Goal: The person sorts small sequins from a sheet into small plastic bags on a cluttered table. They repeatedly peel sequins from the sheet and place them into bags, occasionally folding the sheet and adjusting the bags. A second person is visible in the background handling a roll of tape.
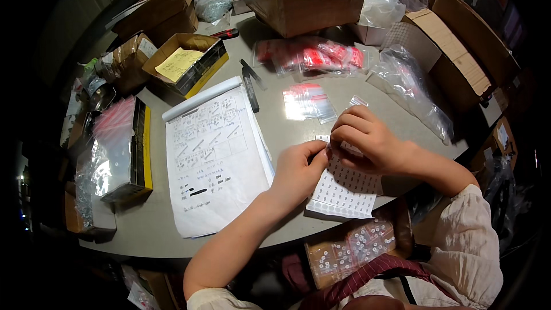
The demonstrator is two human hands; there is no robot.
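Apparently a packing workshop: cardboard boxes (315, 14), plastic bags (333, 57), label sheet (344, 192), worktable (276, 129).

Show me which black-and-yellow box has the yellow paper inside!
The farther box, beyond the notepad, has the yellow paper; the nearer box holds clear bags instead.

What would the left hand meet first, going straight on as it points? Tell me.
Most likely the right hand, just up and right of the left hand in the picture; depth there is unclear, so it might pass beneath.
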